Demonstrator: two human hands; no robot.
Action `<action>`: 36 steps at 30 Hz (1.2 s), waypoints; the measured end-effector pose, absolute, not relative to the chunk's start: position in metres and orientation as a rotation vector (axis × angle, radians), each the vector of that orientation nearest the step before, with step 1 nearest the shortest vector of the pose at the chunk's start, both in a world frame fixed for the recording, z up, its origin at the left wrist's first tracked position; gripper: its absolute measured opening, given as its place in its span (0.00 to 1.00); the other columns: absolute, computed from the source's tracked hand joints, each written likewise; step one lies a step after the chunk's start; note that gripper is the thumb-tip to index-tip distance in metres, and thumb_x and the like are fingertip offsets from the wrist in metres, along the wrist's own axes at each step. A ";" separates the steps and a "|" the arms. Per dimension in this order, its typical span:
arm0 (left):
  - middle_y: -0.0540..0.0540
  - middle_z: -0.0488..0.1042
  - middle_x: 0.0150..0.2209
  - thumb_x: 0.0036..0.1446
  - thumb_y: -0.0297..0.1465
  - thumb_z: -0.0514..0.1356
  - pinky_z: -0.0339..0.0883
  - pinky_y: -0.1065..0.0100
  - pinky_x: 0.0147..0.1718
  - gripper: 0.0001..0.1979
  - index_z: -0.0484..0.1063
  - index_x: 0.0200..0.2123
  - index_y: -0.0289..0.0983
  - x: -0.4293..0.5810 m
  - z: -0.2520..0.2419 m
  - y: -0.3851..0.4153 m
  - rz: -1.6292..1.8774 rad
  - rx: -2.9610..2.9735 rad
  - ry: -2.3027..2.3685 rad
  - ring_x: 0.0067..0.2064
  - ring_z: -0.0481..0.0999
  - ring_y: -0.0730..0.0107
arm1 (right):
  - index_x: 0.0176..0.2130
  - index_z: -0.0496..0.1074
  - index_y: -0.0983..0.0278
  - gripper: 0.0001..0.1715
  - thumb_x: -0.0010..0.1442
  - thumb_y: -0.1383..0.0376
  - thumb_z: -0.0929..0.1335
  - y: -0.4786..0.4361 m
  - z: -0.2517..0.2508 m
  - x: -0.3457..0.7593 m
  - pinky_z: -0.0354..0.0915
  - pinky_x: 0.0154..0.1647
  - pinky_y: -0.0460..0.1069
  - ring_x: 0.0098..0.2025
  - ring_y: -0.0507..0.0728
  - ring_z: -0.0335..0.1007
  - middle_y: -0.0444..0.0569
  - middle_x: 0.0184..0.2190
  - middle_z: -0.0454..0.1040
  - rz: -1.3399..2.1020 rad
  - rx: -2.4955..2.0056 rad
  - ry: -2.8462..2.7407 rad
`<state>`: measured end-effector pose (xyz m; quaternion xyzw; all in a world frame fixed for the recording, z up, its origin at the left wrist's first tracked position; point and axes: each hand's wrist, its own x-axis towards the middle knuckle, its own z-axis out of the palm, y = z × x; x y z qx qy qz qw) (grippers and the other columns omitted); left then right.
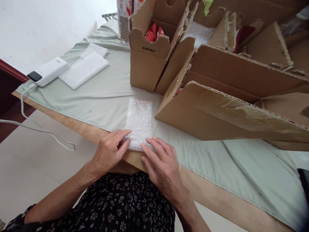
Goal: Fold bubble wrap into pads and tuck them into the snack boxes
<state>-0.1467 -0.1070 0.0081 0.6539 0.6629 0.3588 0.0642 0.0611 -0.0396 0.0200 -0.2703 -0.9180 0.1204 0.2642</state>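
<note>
A small bubble-wrap pouch (139,117) lies flat on the green cloth at the table's front edge, its near end between my two hands. My left hand (109,148) touches its lower left side, thumb and forefinger apart, the other fingers partly hidden. On the lower right corner rest the fingertips of my right hand (163,161), spread and slightly bent. Neither hand is closed around the pouch. Whether anything lies inside it I cannot tell.
Cut-down cardboard boxes (231,112) stand right of the pouch; one box (145,69) holds red packets (151,33). More bubble-wrap pouches (84,69) lie at the left beside a white power bank (49,71) with a cable (48,131). Green cloth (106,106) covers the table.
</note>
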 end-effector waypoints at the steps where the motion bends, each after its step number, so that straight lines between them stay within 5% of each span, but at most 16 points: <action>1: 0.46 0.78 0.35 0.68 0.24 0.59 0.73 0.67 0.34 0.11 0.76 0.52 0.32 -0.147 0.008 -0.107 1.064 1.989 2.039 0.32 0.77 0.69 | 0.54 0.74 0.62 0.15 0.70 0.73 0.67 -0.037 0.018 0.059 0.68 0.55 0.59 0.61 0.64 0.73 0.53 0.55 0.81 0.328 -0.703 -2.535; 7: 0.34 0.77 0.52 0.66 0.26 0.64 0.71 0.53 0.56 0.12 0.76 0.52 0.31 -0.147 0.013 -0.126 1.114 2.129 1.917 0.56 0.76 0.52 | 0.53 0.75 0.62 0.14 0.72 0.72 0.65 -0.024 0.018 0.052 0.68 0.54 0.57 0.50 0.59 0.78 0.49 0.47 0.84 0.622 -0.710 -2.489; 11: 0.41 0.81 0.43 0.67 0.22 0.61 0.71 0.55 0.52 0.12 0.74 0.52 0.33 -0.149 0.016 -0.125 1.115 2.087 1.792 0.47 0.78 0.60 | 0.56 0.74 0.62 0.14 0.73 0.67 0.66 -0.026 0.024 0.057 0.70 0.53 0.55 0.48 0.58 0.78 0.49 0.48 0.83 0.855 -0.815 -2.429; 16: 0.43 0.79 0.35 0.69 0.28 0.60 0.71 0.56 0.40 0.11 0.76 0.50 0.30 -0.156 0.008 -0.094 1.029 2.093 1.973 0.37 0.76 0.59 | 0.58 0.72 0.61 0.16 0.73 0.64 0.65 -0.031 0.019 0.057 0.68 0.57 0.60 0.58 0.64 0.73 0.57 0.57 0.78 0.407 -0.901 -2.380; 21: 0.38 0.80 0.42 0.69 0.32 0.60 0.72 0.52 0.45 0.12 0.77 0.50 0.31 -0.159 0.001 -0.084 1.035 2.131 2.139 0.43 0.78 0.52 | 0.57 0.73 0.64 0.18 0.70 0.70 0.66 -0.025 0.015 0.048 0.67 0.57 0.61 0.62 0.67 0.71 0.57 0.59 0.77 0.305 -0.802 -2.609; 26: 0.35 0.77 0.53 0.65 0.29 0.63 0.67 0.48 0.57 0.15 0.73 0.54 0.34 -0.155 0.016 -0.111 1.089 2.143 1.854 0.56 0.76 0.50 | 0.56 0.73 0.63 0.15 0.73 0.69 0.65 -0.022 0.026 0.051 0.67 0.55 0.57 0.50 0.60 0.76 0.50 0.49 0.83 0.624 -0.784 -2.539; 29: 0.39 0.80 0.46 0.66 0.25 0.61 0.69 0.50 0.56 0.14 0.73 0.54 0.34 -0.155 0.021 -0.116 1.104 2.086 1.761 0.50 0.78 0.56 | 0.58 0.73 0.63 0.15 0.73 0.66 0.66 -0.027 0.030 0.058 0.68 0.53 0.55 0.47 0.58 0.76 0.49 0.47 0.83 0.816 -0.821 -2.503; 33: 0.40 0.80 0.40 0.67 0.29 0.61 0.73 0.53 0.46 0.13 0.74 0.53 0.31 -0.155 0.013 -0.100 1.006 2.091 1.940 0.43 0.78 0.55 | 0.60 0.71 0.67 0.20 0.73 0.62 0.65 -0.032 0.027 0.059 0.68 0.54 0.60 0.53 0.64 0.74 0.60 0.56 0.78 0.496 -0.929 -2.463; 36: 0.38 0.80 0.44 0.68 0.33 0.60 0.74 0.50 0.47 0.15 0.75 0.54 0.32 -0.155 0.006 -0.091 0.967 2.125 2.099 0.46 0.78 0.52 | 0.61 0.71 0.67 0.23 0.70 0.62 0.68 -0.032 0.023 0.053 0.67 0.56 0.63 0.59 0.68 0.70 0.64 0.62 0.73 0.351 -0.860 -2.577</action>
